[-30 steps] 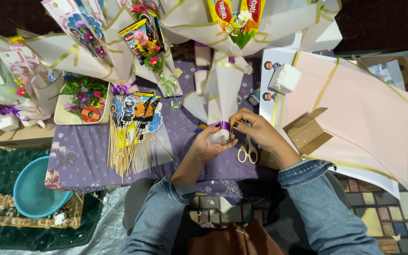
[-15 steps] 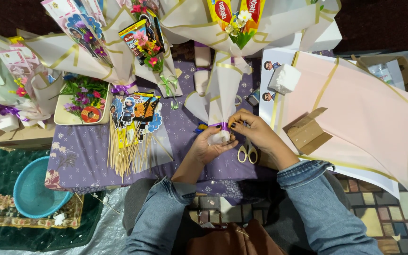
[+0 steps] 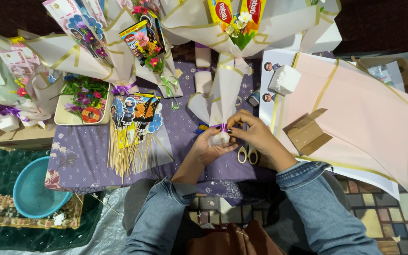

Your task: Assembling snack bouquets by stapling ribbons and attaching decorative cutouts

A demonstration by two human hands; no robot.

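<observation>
A cream paper-wrapped bouquet [image 3: 227, 75] with gold edging lies on the purple table, its narrow stem end toward me. My left hand [image 3: 208, 146] grips the stem end from below. My right hand [image 3: 251, 132] pinches a purple ribbon [image 3: 222, 126] wound around the stem. Both hands touch at the stem. Scissors with pale handles [image 3: 247, 154] lie just under my right wrist.
Picture toppers on wooden skewers [image 3: 131, 137] lie to the left. More wrapped bouquets [image 3: 90, 47] crowd the back and left. Large pink and white paper sheets [image 3: 369, 113] with a small cardboard box [image 3: 308, 132] spread to the right. A teal basin [image 3: 36, 189] sits on the floor rug.
My right hand's fingers have shifted slightly along the ribbon at the stem. The left hand keeps its grip and the bouquet stays in place.
</observation>
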